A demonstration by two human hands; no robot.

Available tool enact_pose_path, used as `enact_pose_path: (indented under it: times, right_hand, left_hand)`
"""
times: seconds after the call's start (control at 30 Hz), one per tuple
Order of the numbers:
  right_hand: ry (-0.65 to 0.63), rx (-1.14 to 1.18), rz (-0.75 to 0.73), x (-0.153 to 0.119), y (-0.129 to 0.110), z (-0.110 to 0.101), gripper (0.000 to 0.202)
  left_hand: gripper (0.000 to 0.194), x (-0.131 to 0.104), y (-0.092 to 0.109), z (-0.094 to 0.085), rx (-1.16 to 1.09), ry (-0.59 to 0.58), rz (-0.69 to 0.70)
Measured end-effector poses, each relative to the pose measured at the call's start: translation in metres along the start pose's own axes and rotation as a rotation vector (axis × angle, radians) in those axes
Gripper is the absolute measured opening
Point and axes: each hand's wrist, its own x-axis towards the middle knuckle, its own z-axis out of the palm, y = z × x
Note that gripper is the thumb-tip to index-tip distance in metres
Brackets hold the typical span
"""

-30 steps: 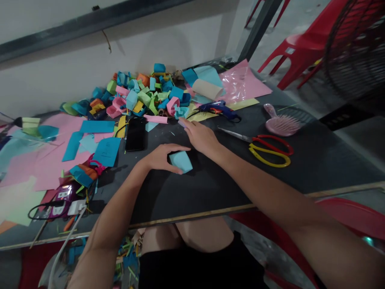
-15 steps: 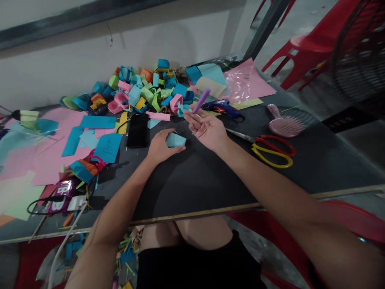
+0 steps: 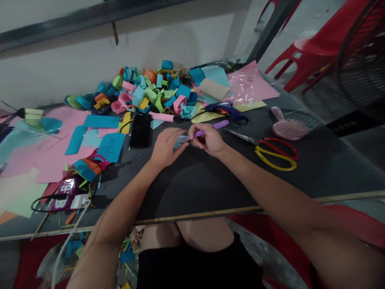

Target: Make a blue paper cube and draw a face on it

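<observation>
My left hand (image 3: pixel 167 147) is closed round a small light-blue paper piece (image 3: pixel 179 141), which it mostly covers. A purple stick-like tool (image 3: pixel 220 124) is pinched in my right hand (image 3: pixel 207 138), its left end reaching the paper piece between my hands. Blur hides the exact contact. Both hands are over the dark table (image 3: pixel 192 184). To the left of my left hand lies a black phone (image 3: pixel 140 131), and scissors (image 3: pixel 270 151) with red and yellow handles lie to the right of my right hand.
Behind my hands is a heap of folded coloured paper pieces (image 3: pixel 150 90). A blue glue gun (image 3: pixel 227 110) and a pink hairbrush (image 3: pixel 288 126) lie at the right. Paper sheets (image 3: pixel 54 148) cover the left side. A fan (image 3: pixel 363 60) stands at the far right.
The purple tool has tilted from upright to nearly level, with its left end now at the light-blue paper. My right hand has turned over and closed round it. The view has shifted slightly.
</observation>
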Motion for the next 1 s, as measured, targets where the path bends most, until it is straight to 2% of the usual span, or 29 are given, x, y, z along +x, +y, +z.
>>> enact_pose_path:
  times: [0.07, 0.1, 0.23, 0.47, 0.57, 0.63, 0.73, 0.8, 0.83, 0.9, 1.0]
  right_hand:
    - [-0.070, -0.010, -0.013, -0.001, 0.000, 0.001, 0.046]
    - [-0.093, -0.028, -0.020, -0.002, 0.001, 0.002, 0.046]
    - [-0.125, -0.115, -0.040, -0.003, 0.002, 0.000, 0.041]
    - [-0.084, 0.039, -0.033, -0.008, -0.001, 0.016, 0.038]
    - [-0.043, 0.063, 0.013, -0.009, 0.000, 0.021, 0.037]
    - [0.030, 0.074, 0.032, -0.005, -0.002, 0.011, 0.039]
    - [0.240, 0.141, -0.030, 0.004, -0.014, -0.028, 0.048]
    - [0.396, 0.154, -0.097, 0.008, -0.023, -0.059, 0.049]
    - [0.433, 0.138, -0.116, 0.009, -0.027, -0.070, 0.048]
    - [0.429, 0.129, -0.116, 0.009, -0.029, -0.080, 0.045]
    - [0.339, 0.117, -0.083, 0.011, -0.017, -0.066, 0.045]
  left_hand:
    - [0.032, -0.001, -0.002, -0.002, 0.021, -0.096, 0.088]
    - [0.031, -0.001, -0.003, -0.002, 0.040, -0.106, 0.117]
    - [0.034, -0.002, -0.005, -0.002, 0.138, -0.063, 0.154]
    - [0.035, 0.002, 0.006, -0.003, 0.230, -0.109, 0.276]
    - [0.033, 0.005, 0.015, -0.002, 0.191, -0.135, 0.256]
    - [0.032, 0.006, 0.019, -0.005, 0.153, -0.161, 0.225]
    - [0.029, 0.002, 0.016, -0.015, 0.152, -0.147, 0.222]
    - [0.028, -0.003, 0.009, -0.023, 0.179, -0.061, 0.218]
    - [0.027, -0.005, 0.005, -0.027, 0.184, 0.009, 0.179]
    - [0.025, -0.007, -0.003, -0.030, 0.160, 0.131, 0.072]
    - [0.021, -0.007, -0.014, -0.025, 0.060, 0.215, -0.101]
